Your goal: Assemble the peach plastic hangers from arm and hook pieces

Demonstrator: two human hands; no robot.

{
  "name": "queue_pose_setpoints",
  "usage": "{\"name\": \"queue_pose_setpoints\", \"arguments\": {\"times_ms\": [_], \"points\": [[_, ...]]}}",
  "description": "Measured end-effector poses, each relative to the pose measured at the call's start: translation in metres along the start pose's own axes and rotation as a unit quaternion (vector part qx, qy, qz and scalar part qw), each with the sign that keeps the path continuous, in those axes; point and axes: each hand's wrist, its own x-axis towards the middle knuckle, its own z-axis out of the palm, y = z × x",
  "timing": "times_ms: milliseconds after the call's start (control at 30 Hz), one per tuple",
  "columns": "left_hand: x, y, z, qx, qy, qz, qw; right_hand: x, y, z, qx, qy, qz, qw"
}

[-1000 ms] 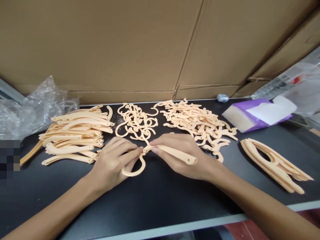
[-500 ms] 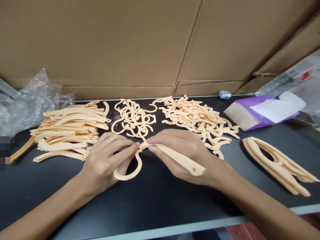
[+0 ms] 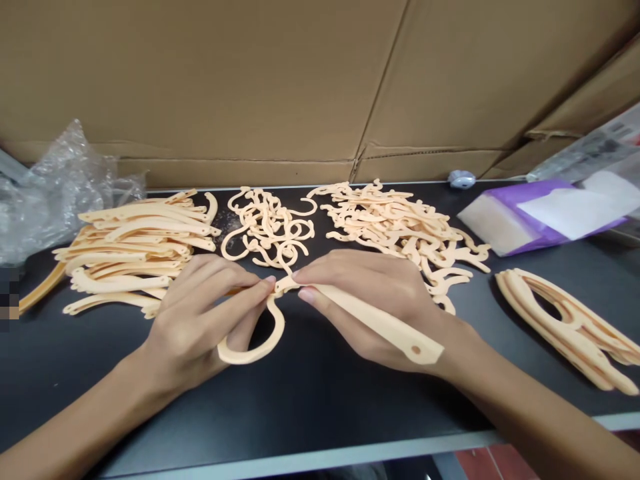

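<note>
A cream plastic folding hanger is held between my two hands over the black table. Its curved hook loops down toward me from the middle joint. My left hand is closed, its fingertips pinching the joint beside the hook; part of another piece shows under those fingers, mostly hidden. Closed as well, my right hand grips the hanger arm near its joint end, between thumb and fingers. The arm's free end, with a round hole, points right and toward me over my wrist.
Loose hanger arms lie piled at left, hooks in the middle, and wavy pieces right of them. Folded hangers are stacked at right, near a purple tissue pack. Clear plastic wrap and cardboard stand behind.
The arm in my right hand has turned slightly, its holed end shifting right and a little down. The hook has tilted slightly left. Both hands keep their grip.
</note>
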Motion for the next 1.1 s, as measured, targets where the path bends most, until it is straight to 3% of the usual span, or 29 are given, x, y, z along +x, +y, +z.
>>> {"name": "queue_pose_setpoints", "arguments": {"times_ms": [533, 633, 767, 867, 1000, 1100], "points": [[0.008, 0.003, -0.003, 0.004, -0.035, -0.019, 0.999, -0.003, 0.004, 0.021, 0.084, 0.044, 0.17, 0.981], [0.009, 0.003, -0.003, -0.003, -0.034, -0.029, 0.999, 0.0, 0.007, 0.022, 0.185, 0.047, 0.259, 0.947], [0.012, 0.006, -0.006, -0.043, 0.006, -0.077, 0.996, 0.005, 0.012, 0.023, 0.406, 0.065, 0.365, 0.835], [0.016, 0.009, -0.012, -0.085, 0.015, -0.148, 0.985, 0.008, 0.018, 0.019, 0.477, 0.073, 0.418, 0.77], [0.018, 0.007, -0.016, -0.135, 0.028, -0.233, 0.963, 0.012, 0.031, 0.004, 0.449, 0.173, 0.458, 0.747], [0.017, 0.002, -0.016, -0.171, 0.061, -0.266, 0.947, 0.012, 0.042, -0.008, 0.354, 0.263, 0.448, 0.777]]}}
